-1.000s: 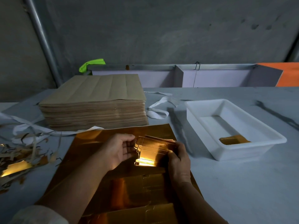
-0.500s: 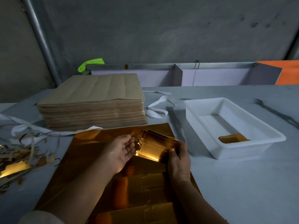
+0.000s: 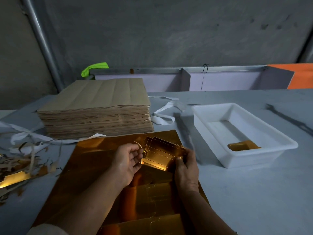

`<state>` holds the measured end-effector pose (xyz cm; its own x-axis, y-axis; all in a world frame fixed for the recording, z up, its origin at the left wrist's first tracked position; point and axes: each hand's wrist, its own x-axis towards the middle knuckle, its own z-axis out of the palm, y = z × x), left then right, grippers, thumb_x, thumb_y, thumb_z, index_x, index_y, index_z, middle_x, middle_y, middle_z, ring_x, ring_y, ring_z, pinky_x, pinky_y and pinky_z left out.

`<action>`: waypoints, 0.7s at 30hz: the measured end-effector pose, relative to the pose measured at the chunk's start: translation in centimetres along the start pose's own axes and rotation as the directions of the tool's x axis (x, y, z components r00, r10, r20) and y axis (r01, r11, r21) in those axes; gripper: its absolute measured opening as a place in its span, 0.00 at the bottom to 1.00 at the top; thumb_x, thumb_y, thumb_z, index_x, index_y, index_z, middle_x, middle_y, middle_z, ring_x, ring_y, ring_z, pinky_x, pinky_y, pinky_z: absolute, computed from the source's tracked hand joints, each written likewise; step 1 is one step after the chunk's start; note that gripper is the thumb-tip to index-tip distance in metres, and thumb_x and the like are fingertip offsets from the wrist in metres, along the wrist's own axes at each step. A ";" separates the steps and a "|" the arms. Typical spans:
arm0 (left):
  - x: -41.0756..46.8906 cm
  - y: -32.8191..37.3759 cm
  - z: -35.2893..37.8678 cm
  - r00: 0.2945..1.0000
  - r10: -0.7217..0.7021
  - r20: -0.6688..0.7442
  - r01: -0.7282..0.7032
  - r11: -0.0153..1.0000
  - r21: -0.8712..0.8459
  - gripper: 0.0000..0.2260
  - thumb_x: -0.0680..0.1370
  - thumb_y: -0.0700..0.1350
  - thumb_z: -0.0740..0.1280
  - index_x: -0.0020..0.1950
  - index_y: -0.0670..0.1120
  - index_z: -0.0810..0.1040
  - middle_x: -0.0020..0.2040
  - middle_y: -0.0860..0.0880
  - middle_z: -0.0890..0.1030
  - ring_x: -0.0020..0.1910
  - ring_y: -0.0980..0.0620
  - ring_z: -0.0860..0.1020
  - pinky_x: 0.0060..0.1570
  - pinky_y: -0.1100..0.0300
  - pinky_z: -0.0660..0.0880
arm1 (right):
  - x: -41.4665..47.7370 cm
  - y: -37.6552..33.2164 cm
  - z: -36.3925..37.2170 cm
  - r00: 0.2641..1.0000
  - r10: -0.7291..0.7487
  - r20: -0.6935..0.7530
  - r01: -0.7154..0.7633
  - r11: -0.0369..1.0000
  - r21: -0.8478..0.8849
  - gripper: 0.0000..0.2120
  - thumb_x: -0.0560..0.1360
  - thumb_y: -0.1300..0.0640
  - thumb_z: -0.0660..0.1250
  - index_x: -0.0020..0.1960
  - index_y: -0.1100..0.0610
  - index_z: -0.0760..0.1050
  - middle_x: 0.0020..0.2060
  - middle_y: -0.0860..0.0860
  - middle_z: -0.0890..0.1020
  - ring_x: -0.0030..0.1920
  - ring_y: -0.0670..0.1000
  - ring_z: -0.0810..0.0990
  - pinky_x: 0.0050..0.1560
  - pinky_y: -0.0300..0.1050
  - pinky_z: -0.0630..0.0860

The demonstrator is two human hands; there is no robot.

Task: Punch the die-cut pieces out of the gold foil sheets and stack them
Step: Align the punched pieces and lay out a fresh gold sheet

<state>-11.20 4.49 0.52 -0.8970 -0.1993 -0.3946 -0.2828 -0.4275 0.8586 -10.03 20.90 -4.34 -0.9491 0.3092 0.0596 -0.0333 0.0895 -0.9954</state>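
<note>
Squaring up a punched batch is the step I read here. My right-hand grip [image 3: 186, 168] pinches the near right corner of a small bundle of gold die-cut card pieces with dotted fold lines [image 3: 162, 153], thumb on top. My left-hand grip [image 3: 128, 161] lies palm-up at the bundle's left end, fingers curled round that edge. The bundle is held tilted just above the large gold foil sheet [image 3: 94, 160], which lies flat on the grey surface [image 3: 245, 192] in front of me.

Well to the right stands a white rectangular plastic tray [image 3: 254, 158], with a few flat gold pieces [image 3: 242, 146] already lying at its near end. That looks to me like the stacking place. Behind the foil sheet sits a tall pile of brown-backed sheets [image 3: 94, 114], and torn scrap strips [image 3: 18, 165] litter the left side, so I judge the job is early, with most sheets waiting.

For the next move I would tap the edges flush and let the left side go. Then I would carry the bundle across on the right and lay it squarely on the pieces in the tray. The cards are thin and slick, so a loose pinch could let them fan out or slide.
</note>
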 end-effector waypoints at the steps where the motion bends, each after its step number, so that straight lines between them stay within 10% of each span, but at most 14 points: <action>1: 0.0 0.0 0.0 1.000 0.005 0.001 -0.005 1.000 0.013 0.06 0.75 0.45 0.68 0.48 0.44 0.79 0.42 0.47 0.82 0.43 0.50 0.78 0.47 0.51 0.72 | 0.0 0.0 0.0 1.000 -0.003 0.001 0.003 1.000 0.005 0.09 0.84 0.58 0.55 0.60 0.45 0.67 0.49 0.44 0.77 0.49 0.47 0.77 0.52 0.47 0.77; 21: 0.4 -0.6 0.5 0.997 0.024 -0.074 -0.012 0.986 0.168 0.09 0.76 0.43 0.71 0.56 0.46 0.79 0.54 0.45 0.81 0.57 0.48 0.78 0.54 0.52 0.75 | 0.1 0.0 0.1 1.000 -0.001 -0.014 0.000 1.000 -0.019 0.10 0.83 0.58 0.55 0.59 0.43 0.67 0.48 0.43 0.77 0.50 0.46 0.77 0.59 0.55 0.78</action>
<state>-11.61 5.14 -0.01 -0.8761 -0.2739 -0.3967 -0.3256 -0.2706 0.9060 -10.16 20.86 -4.35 -0.9445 0.3227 0.0614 -0.0279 0.1074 -0.9938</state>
